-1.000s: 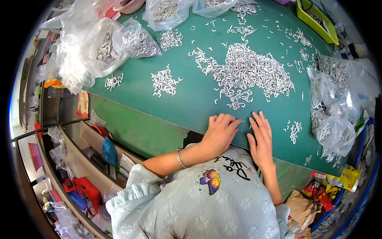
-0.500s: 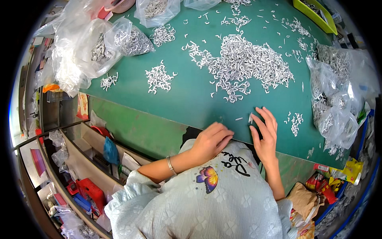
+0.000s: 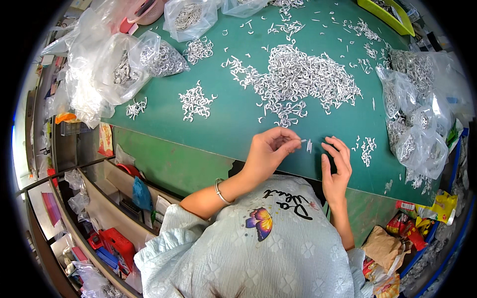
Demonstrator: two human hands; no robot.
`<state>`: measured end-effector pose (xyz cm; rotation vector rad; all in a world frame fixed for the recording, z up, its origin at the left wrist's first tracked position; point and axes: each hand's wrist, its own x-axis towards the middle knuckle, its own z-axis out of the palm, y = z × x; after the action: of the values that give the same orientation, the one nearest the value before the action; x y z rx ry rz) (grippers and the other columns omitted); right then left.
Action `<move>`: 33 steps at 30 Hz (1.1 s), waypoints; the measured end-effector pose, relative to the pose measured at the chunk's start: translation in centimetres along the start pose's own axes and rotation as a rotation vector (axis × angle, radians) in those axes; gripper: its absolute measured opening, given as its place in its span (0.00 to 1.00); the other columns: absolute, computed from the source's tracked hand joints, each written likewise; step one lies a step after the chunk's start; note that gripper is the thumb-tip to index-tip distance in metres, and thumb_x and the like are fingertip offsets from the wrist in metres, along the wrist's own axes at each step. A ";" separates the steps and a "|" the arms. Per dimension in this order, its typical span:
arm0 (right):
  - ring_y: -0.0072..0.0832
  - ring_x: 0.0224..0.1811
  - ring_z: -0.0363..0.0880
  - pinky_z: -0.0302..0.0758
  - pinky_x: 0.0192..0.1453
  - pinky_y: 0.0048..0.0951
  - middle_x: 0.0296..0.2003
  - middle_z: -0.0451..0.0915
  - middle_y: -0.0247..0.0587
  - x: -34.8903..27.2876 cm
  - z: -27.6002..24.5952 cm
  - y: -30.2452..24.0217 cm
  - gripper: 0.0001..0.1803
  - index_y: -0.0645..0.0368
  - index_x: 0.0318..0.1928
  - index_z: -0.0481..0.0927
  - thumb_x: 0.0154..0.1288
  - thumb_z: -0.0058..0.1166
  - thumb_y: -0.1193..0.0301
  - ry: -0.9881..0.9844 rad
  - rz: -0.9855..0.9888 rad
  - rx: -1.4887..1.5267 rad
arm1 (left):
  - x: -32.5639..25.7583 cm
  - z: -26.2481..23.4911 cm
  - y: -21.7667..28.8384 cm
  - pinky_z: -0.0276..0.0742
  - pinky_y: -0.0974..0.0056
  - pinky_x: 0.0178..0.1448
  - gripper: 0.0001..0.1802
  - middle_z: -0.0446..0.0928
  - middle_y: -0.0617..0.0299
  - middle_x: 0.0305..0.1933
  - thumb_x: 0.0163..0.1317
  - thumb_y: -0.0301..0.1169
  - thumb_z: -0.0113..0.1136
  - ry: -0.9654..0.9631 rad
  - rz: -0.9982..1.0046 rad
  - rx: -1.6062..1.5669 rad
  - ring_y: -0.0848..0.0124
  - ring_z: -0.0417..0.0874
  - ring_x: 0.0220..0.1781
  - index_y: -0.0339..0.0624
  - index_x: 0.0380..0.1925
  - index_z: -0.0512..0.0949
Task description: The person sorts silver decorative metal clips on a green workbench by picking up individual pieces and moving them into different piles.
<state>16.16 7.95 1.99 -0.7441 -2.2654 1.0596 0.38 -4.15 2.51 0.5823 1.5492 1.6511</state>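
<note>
Left grip: left hand point(image 3: 268, 149) pinches one small white hook-shaped piece point(image 3: 303, 141) between thumb and fingertips; closed on it, just above the green worktop point(image 3: 223, 124), close to the near edge.
Right grip: right hand point(image 3: 337, 166) open, fingers curled and spread, holding nothing visible; rests at the near edge, just right of the pinched piece.
Between hands: a few more small white pieces point(image 3: 309, 146) lie on the mat, just beside the left fingertips.
Handling: judged very light and stiff, smooth enough to slip; too small for more than a fingertip pinch, best taken across the straight shank rather than the curl. Material cannot be told.
Main stock: big loose heap of white hook pieces point(image 3: 303, 79) mid-worktop, well beyond the hands.
Small lots: sorted cluster point(image 3: 196, 102) left of centre; smaller cluster point(image 3: 135, 108) toward the left edge; little group point(image 3: 367, 149) right of the right hand.
Bags: clear plastic bags of the same parts point(image 3: 124, 69) at the far-left corner; more bags point(image 3: 417, 124) along the right edge.
Tray: yellow-green plastic tray point(image 3: 387, 15) at the far-right corner.
</note>
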 end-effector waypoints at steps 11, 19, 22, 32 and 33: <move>0.41 0.49 0.78 0.75 0.53 0.37 0.41 0.81 0.45 1.9 -0.1 -4.3 0.12 0.66 0.41 0.83 0.54 0.62 0.85 0.007 -0.095 0.358 | -1.1 0.8 2.1 0.81 0.69 0.52 0.10 0.83 0.55 0.43 0.63 0.19 0.62 -0.146 -0.121 -0.354 0.73 0.84 0.45 0.28 0.44 0.80; 0.37 0.46 0.77 0.74 0.50 0.33 0.38 0.81 0.43 1.8 -0.2 -4.7 0.11 0.65 0.38 0.84 0.52 0.62 0.86 0.035 -0.015 0.472 | -1.3 1.3 2.2 0.81 0.69 0.53 0.09 0.82 0.55 0.44 0.62 0.17 0.62 -0.146 -0.029 -0.389 0.73 0.83 0.45 0.28 0.42 0.80; 0.36 0.46 0.77 0.74 0.50 0.33 0.38 0.81 0.43 1.7 -0.3 -4.7 0.11 0.65 0.38 0.84 0.53 0.62 0.86 0.032 -0.015 0.481 | -1.3 1.4 2.3 0.81 0.68 0.53 0.08 0.81 0.55 0.44 0.61 0.16 0.62 -0.138 0.011 -0.390 0.73 0.83 0.46 0.28 0.42 0.79; 0.36 0.45 0.77 0.73 0.50 0.33 0.38 0.80 0.44 1.8 -0.3 -4.6 0.10 0.67 0.39 0.83 0.55 0.61 0.87 0.029 -0.001 0.498 | -1.3 1.6 2.5 0.79 0.67 0.54 0.09 0.80 0.56 0.44 0.60 0.15 0.62 -0.128 0.042 -0.383 0.73 0.81 0.46 0.29 0.41 0.79; 0.36 0.45 0.77 0.73 0.50 0.33 0.38 0.80 0.44 1.8 -0.3 -4.6 0.10 0.67 0.39 0.83 0.55 0.60 0.87 0.027 0.001 0.497 | -1.3 1.6 2.4 0.79 0.67 0.54 0.09 0.80 0.56 0.44 0.60 0.15 0.62 -0.128 0.042 -0.379 0.73 0.81 0.47 0.29 0.41 0.79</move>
<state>13.97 6.82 6.24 -0.5415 -1.8581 1.5202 1.83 -4.04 5.31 0.5064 1.1008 1.8419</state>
